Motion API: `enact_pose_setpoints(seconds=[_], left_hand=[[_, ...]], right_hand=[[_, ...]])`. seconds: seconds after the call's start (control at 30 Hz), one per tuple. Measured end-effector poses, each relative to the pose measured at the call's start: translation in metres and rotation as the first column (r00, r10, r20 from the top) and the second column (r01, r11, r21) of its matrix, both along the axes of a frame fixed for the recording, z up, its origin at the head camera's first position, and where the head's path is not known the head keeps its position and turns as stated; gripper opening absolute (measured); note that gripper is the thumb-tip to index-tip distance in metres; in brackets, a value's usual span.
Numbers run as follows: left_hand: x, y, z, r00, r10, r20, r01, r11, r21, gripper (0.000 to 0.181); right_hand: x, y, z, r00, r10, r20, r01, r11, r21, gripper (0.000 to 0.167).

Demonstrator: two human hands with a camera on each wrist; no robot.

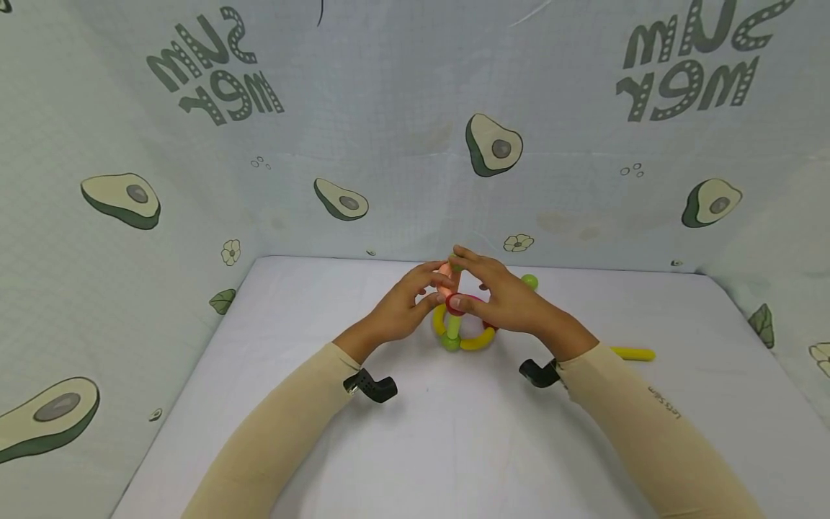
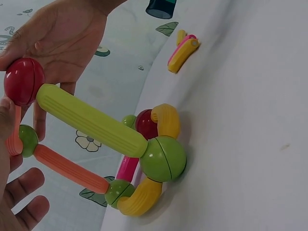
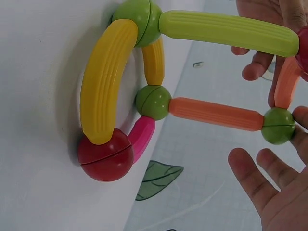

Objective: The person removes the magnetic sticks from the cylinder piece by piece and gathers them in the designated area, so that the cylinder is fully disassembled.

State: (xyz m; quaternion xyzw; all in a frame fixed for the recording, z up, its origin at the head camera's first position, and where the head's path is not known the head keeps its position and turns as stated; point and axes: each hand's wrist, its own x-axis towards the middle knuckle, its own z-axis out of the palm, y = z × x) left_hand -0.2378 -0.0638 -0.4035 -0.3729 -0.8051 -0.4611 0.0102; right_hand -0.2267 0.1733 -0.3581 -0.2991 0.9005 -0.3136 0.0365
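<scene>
Both hands are at the top of a magnetic stick-and-ball model. Its base ring has yellow curved sticks [image 3: 103, 82], a pink stick [image 3: 143, 137] and green and red balls. A lime stick [image 2: 91, 118] and a straight orange stick [image 2: 72, 168] rise from it. On top, a curved orange stick [image 1: 447, 277] joins a red ball [image 2: 24, 81] and a green ball [image 3: 278, 126]. My left hand [image 1: 408, 303] pinches the curved orange stick between thumb and fingers. My right hand [image 1: 509, 294] holds the top piece, thumb on the red ball, fingers at the green ball.
A loose green ball [image 1: 529, 282] and a yellow stick [image 1: 634, 354] lie to the right on the white table [image 1: 415, 447]. Loose yellow and pink sticks [image 2: 184, 54] show in the left wrist view. A printed cloth [image 1: 402, 130] hangs behind the table.
</scene>
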Motion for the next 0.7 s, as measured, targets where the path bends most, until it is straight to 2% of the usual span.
enact_pose_setpoints(seconds=[0.37, 0.5, 0.6, 0.7], left_hand=[[0.0036, 0.0003, 0.0020, 0.999, 0.049, -0.023, -0.050, 0.998, -0.043, 0.021], [0.0048, -0.0001, 0.0033, 0.992, 0.074, -0.103, -0.082, 0.994, -0.075, 0.021], [0.0055, -0.0005, 0.0039, 0.979, 0.091, -0.183, -0.111, 0.988, -0.107, 0.021], [0.0063, -0.0010, 0.0042, 0.969, 0.101, -0.226, -0.133, 0.983, -0.130, 0.022]], right_hand=[[0.0013, 0.0006, 0.0010, 1.000, 0.005, 0.001, -0.005, 1.000, -0.017, 0.079], [0.0006, 0.0002, 0.0015, 1.000, -0.002, -0.002, 0.002, 1.000, -0.012, 0.078], [0.0004, -0.0004, 0.0012, 1.000, -0.001, -0.008, 0.001, 1.000, -0.010, 0.076], [0.0007, -0.0008, -0.0002, 1.000, -0.003, -0.019, 0.003, 1.000, -0.011, 0.073]])
